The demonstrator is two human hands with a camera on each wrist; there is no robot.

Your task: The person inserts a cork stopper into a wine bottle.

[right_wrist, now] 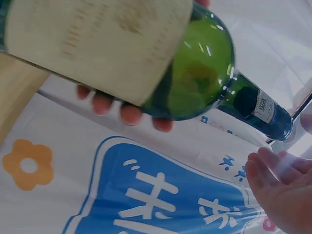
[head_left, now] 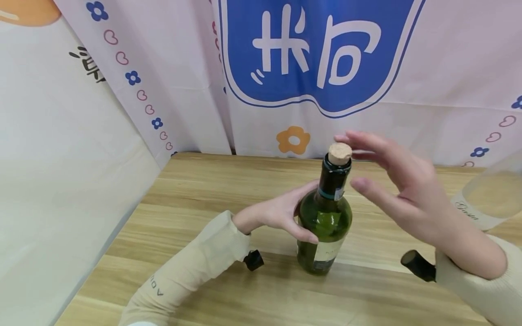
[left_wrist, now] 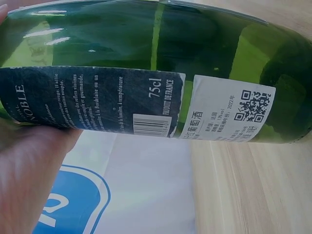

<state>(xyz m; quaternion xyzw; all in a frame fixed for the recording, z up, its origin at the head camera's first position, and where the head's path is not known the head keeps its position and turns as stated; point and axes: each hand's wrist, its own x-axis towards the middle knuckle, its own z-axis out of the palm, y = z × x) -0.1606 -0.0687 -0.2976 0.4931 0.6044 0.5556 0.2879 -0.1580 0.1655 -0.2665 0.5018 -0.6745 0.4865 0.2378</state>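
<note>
A green wine bottle (head_left: 325,222) stands upright on the table, with a pale cork (head_left: 340,153) in the mouth of its dark neck. My left hand (head_left: 287,215) grips the bottle around its body, thumb across the front. In the right wrist view, the left fingertips (right_wrist: 130,113) show past the cream label. The dark back label (left_wrist: 92,100) and a white sticker (left_wrist: 229,109) face the left wrist camera. Beside the neck and cork, my right hand (head_left: 412,190) is held with fingers spread and loosely bent, gripping nothing. Whether a fingertip touches the cork, I cannot tell.
At the far right stands a clear, see-through vessel (head_left: 493,194) with lettering low on it. The wooden table (head_left: 195,190) ends at a printed white cloth (head_left: 195,68) behind it. Another pale cloth (head_left: 61,181) hangs along the left side.
</note>
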